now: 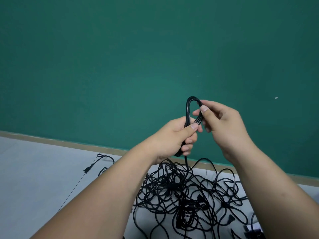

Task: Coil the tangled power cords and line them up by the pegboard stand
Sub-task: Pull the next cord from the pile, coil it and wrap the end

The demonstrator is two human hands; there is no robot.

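Up before the green wall (120,57), the left hand (174,135) grips the cord loop (187,107), fingers (189,141) wrapped round its strands. The right hand (222,121) pinches the loop's top. Its tail drops into the tangled pile (186,192) on the floor (34,169).

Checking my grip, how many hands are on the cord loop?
2: the left hand grips the folded power cord low, the right hand pinches its loop near the top.

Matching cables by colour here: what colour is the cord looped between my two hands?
The cord is black, seen best in the head view.
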